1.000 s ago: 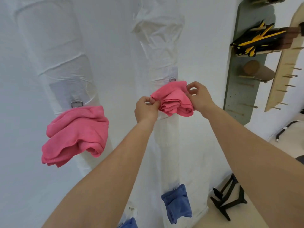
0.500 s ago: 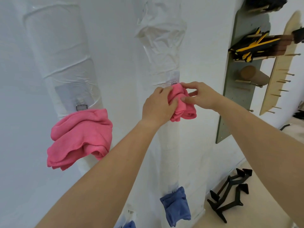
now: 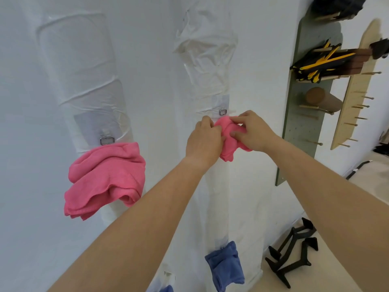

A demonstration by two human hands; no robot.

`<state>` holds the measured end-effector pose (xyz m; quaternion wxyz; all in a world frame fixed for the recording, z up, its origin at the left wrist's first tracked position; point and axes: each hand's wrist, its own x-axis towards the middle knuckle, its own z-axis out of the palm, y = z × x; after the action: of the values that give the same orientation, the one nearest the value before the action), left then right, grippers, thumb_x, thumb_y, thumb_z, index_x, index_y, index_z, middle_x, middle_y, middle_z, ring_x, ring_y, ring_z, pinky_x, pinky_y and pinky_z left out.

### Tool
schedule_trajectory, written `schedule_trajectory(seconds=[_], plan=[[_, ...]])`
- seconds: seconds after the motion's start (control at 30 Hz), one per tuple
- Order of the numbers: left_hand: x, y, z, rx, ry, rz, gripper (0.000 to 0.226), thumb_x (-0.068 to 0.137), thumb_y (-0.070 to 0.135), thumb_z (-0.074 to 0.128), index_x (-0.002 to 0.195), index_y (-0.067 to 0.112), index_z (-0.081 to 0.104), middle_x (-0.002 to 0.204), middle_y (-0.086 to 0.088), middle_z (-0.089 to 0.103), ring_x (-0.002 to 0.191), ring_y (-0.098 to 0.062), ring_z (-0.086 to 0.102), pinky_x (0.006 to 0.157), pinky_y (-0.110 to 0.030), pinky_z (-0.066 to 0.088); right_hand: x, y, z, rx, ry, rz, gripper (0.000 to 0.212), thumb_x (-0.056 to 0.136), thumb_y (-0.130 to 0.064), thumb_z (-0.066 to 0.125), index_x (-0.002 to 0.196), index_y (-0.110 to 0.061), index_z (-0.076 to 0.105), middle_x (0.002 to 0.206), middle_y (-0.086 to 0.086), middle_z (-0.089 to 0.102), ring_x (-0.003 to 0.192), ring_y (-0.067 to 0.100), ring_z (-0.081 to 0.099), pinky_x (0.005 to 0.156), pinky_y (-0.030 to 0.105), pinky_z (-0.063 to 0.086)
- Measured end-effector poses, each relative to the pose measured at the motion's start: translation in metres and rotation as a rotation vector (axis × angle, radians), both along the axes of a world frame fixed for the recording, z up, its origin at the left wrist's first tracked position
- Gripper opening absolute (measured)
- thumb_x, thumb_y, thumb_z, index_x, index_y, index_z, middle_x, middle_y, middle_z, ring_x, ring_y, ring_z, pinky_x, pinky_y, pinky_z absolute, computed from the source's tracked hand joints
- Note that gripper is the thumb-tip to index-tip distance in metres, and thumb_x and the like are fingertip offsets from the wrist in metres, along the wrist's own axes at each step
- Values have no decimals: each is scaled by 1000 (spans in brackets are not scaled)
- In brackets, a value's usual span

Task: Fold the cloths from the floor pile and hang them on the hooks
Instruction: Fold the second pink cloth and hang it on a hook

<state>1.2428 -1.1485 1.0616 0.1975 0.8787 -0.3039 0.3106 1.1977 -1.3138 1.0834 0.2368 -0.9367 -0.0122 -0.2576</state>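
Head view. Pink cloth (image 3: 228, 147) is bunched against the white-wrapped column (image 3: 210, 70), held between both hands. Left hand (image 3: 205, 140) grips it from the left with fingers curled into the fabric. Right hand (image 3: 250, 131) pinches it from the right, thumb low and fingers over the top fold.

Key relation: the hook (image 3: 222, 112) sits just above the cloth's top edge, over the gap between the two hands. The bundle's long axis runs down the column from there, and its lower end hangs free below the left hand. The right fingertips look slightly nearer the hook than the left. The metal loop shows bare; whether any fabric is caught below it I cannot tell, as the hands cover that spot.

Judgement: the step in hand is seating the top fold on the hook, which calls for a short move up, not sideways.

A second pink cloth (image 3: 107, 178) hangs under the left hook (image 3: 107, 140), and a blue cloth (image 3: 225, 264) hangs lower down.
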Motion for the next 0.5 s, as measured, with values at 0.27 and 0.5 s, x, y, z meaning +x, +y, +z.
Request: schedule_trajectory(seconds=[0.27, 0.5], plan=[[-1, -5, -12, -115, 65, -164, 42, 101, 23, 42, 142, 22, 51, 120, -4, 54, 97, -25, 58, 77, -36, 50, -4, 21, -9, 251, -7, -2, 37, 93, -14, 52, 128, -21, 62, 98, 3, 70, 79, 26, 67, 61, 29, 52], [-4, -2, 8, 48, 259, -91, 46, 102, 29, 36, 148, 33, 41, 132, -5, 43, 116, -29, 41, 94, -47, 48, -14, 25, -4, 419, 142, 72, 28, 98, -13, 44, 116, -20, 65, 87, -1, 69, 76, 17, 64, 70, 31, 52]])
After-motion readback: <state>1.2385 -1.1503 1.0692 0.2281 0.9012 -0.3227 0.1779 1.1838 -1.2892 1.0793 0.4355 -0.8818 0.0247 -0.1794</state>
